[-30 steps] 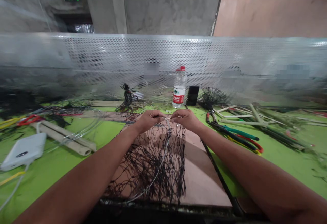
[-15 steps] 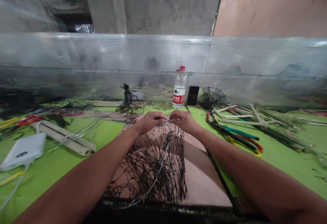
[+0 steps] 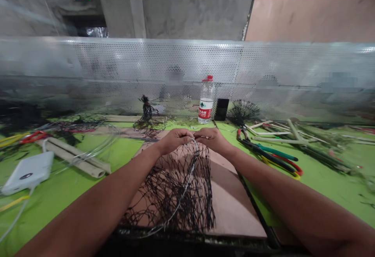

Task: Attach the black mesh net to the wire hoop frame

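My left hand (image 3: 174, 141) and my right hand (image 3: 211, 140) meet at the top edge of a black knotted net (image 3: 175, 194), their fingertips pinching a thin silvery wire (image 3: 187, 182) that runs through its mesh. The net lies spread below my hands on a plywood board (image 3: 231, 198). Its far end sits near the board's front edge. A second tangle of black netting (image 3: 146, 112) stands beyond my hands, apart from them.
A green mat (image 3: 328, 182) covers the bench. On it lie pliers (image 3: 263, 155), bamboo strips (image 3: 293, 134), a white power bank (image 3: 27, 173) and bamboo tubes (image 3: 73, 159). A water bottle (image 3: 206, 100) and a phone (image 3: 221, 109) stand before a perforated metal screen (image 3: 187, 63).
My hands have shifted slightly lower and closer together on the wire. The net below them hangs a little differently, and the surrounding objects have not moved.
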Tool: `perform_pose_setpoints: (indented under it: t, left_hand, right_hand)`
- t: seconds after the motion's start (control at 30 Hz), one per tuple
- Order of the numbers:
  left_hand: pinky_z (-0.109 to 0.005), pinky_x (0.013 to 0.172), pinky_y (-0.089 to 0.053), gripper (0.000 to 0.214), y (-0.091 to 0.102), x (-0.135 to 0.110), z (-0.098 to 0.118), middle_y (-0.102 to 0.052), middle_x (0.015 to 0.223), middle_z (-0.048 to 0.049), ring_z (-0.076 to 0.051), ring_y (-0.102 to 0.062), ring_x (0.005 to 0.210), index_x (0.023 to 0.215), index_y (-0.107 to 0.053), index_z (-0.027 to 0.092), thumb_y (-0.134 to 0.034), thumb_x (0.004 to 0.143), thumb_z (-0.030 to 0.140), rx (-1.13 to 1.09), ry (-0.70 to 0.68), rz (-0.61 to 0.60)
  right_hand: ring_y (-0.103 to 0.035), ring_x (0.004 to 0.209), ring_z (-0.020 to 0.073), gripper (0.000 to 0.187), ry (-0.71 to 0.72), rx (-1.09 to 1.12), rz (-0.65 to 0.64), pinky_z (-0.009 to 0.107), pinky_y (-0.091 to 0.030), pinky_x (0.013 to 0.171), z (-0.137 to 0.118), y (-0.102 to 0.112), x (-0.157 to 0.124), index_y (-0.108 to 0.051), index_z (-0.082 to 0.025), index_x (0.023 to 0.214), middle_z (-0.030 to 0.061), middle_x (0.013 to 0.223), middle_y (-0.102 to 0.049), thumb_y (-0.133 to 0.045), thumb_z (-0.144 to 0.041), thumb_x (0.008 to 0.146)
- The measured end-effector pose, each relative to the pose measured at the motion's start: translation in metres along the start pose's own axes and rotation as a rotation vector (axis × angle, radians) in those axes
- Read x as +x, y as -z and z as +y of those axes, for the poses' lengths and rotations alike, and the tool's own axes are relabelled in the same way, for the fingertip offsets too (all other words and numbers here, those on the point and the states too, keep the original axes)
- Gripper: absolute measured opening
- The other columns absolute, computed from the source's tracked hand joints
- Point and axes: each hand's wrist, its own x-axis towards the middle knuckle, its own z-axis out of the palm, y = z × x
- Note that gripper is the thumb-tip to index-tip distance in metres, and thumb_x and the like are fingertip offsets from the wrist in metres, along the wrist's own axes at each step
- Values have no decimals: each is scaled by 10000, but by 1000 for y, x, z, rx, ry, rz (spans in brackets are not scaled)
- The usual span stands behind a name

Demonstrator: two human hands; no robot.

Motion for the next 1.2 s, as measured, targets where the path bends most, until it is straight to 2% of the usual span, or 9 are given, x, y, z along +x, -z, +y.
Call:
perform_pose_setpoints:
  t: [0.4, 0.87, 1.03, 1.2]
  left_hand:
    - [-243, 760, -422, 231, -5, 0, -2, -646, 842, -43, -134, -562, 795, 809, -665, 117, -624, 734, 331, -82, -6, -11]
    - [-220, 688, -427, 187, -5, -1, 1, -653, 739, -30, -107, -552, 699, 769, -696, 116, -662, 686, 280, -181, 72, 5]
    - [-224, 693, -438, 201, -7, 0, 1, -659, 760, -33, -110, -561, 703, 788, -695, 120, -648, 692, 291, -161, 52, 41]
    - [-214, 690, -434, 168, -8, 1, 0, -660, 750, -21, -107, -564, 708, 785, -697, 120, -623, 706, 249, -121, 46, 39]
  right_hand:
    - [-608, 704, 160, 158, 117, -59, -62, 272, -481, 654, -1, 8, 2, -669, -162, 856, 85, 761, -667, -587, -286, 802]
    - [-603, 682, 157, 182, 133, -89, -101, 272, -481, 629, -7, 13, 4, -671, -164, 894, 88, 753, -663, -578, -294, 807]
    - [-619, 705, 159, 155, 112, -64, -47, 279, -490, 650, -4, 10, 2, -673, -178, 876, 80, 768, -681, -597, -285, 794]
    - [-624, 721, 156, 160, 106, -54, -86, 279, -486, 654, 1, 9, 1, -668, -189, 896, 72, 792, -685, -600, -288, 791]
